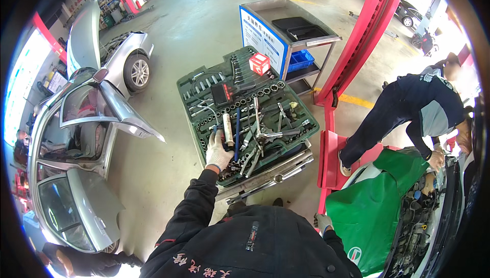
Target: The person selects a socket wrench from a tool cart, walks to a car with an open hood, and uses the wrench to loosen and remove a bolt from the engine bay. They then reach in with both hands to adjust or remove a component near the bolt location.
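My left hand (218,152), in a white work glove, reaches over the near left part of a green tool case (317,120). Its fingers are stretched out and the thumb stands apart, beside a white cylindrical tool (228,129). Right of that lies a long blue bar (237,134). Several sockets (263,93), ratchets and wrenches (252,158) lie loose around it. My right hand (324,223), gloved too, hangs low at my right side by a green fender cover (365,209). Its fingers look curled; whatever they may hold is hidden.
A red-and-white box (259,64) sits on the case's far side. Beyond stands a metal cart (326,37). A red lift post (352,38) rises at right. A co-worker (423,99) leans over an engine bay (413,232). At left a silver car (84,181) has doors open.
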`<state>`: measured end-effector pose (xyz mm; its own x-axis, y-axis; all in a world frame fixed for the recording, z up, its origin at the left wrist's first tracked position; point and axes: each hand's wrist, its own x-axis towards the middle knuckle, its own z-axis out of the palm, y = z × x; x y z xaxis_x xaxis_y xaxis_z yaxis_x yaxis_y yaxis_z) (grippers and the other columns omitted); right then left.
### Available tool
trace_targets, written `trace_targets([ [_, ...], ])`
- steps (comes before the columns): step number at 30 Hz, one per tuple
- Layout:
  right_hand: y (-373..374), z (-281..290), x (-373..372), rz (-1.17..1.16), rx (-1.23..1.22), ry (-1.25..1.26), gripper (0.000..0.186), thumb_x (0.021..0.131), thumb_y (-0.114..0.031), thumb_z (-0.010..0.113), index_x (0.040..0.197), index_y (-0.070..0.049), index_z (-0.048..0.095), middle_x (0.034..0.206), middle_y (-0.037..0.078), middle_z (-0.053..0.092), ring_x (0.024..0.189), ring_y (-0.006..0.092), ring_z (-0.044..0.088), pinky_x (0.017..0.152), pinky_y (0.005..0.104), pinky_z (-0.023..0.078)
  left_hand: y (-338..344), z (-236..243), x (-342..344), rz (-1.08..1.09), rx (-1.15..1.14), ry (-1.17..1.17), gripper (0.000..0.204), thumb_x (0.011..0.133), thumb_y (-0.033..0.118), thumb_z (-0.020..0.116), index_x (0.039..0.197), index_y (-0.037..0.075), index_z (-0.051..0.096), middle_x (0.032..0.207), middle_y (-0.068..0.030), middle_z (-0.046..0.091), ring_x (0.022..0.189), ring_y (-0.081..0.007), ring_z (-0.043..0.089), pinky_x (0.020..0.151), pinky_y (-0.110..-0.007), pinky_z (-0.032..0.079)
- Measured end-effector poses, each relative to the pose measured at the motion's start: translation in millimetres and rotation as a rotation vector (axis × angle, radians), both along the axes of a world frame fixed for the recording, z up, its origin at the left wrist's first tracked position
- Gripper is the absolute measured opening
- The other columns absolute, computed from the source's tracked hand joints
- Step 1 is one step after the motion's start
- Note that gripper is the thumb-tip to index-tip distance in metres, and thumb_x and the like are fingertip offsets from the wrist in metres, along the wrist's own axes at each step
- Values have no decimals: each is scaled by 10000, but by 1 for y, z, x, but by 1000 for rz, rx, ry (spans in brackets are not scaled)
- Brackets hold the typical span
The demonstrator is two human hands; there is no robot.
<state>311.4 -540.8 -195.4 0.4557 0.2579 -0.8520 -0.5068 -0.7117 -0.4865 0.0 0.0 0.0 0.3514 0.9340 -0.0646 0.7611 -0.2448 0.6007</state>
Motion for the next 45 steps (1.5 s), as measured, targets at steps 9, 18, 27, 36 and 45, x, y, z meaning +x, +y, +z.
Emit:
trace_targets([
  [9,7,37,-113,139,6,-165,161,1027,-183,687,971,-37,649,723,66,592,570,196,587,533,350,481,24,-27,-27,-6,72,-179,949,778,49,751,1663,142,424,1669,-295,416,1505,-516,459,1253,-537,435],
  [18,13,55,-186,-101,-111,-96,291,989,-312,695,1009,-29,759,894,87,748,794,197,688,738,352,542,32,-28,-57,183,-138,-729,891,851,-7,675,1698,70,408,1551,-183,612,1282,-294,664,1118,-351,517],
  [27,-7,33,-213,364,-109,-341,254,1019,-305,659,1129,-94,748,1100,187,744,996,388,714,869,460,574,58,-36,-86,270,-579,-1263,988,794,-171,521,1716,139,348,1465,-122,591,1201,-267,682,980,-350,579],
  [36,41,58,-212,-176,-44,-95,216,1043,-237,670,1090,-28,700,849,92,652,745,205,636,649,353,485,59,-36,-85,293,-602,-1319,990,779,-158,522,1708,135,345,1417,-134,608,1187,-277,687,1001,-357,576],
  [45,53,63,-219,-164,-148,-77,341,1056,-256,670,1225,35,729,1069,159,805,985,252,767,861,411,596,59,-35,-88,212,-584,-1221,975,802,-109,580,1714,122,321,1392,-132,610,1172,-271,683,960,-371,573],
])
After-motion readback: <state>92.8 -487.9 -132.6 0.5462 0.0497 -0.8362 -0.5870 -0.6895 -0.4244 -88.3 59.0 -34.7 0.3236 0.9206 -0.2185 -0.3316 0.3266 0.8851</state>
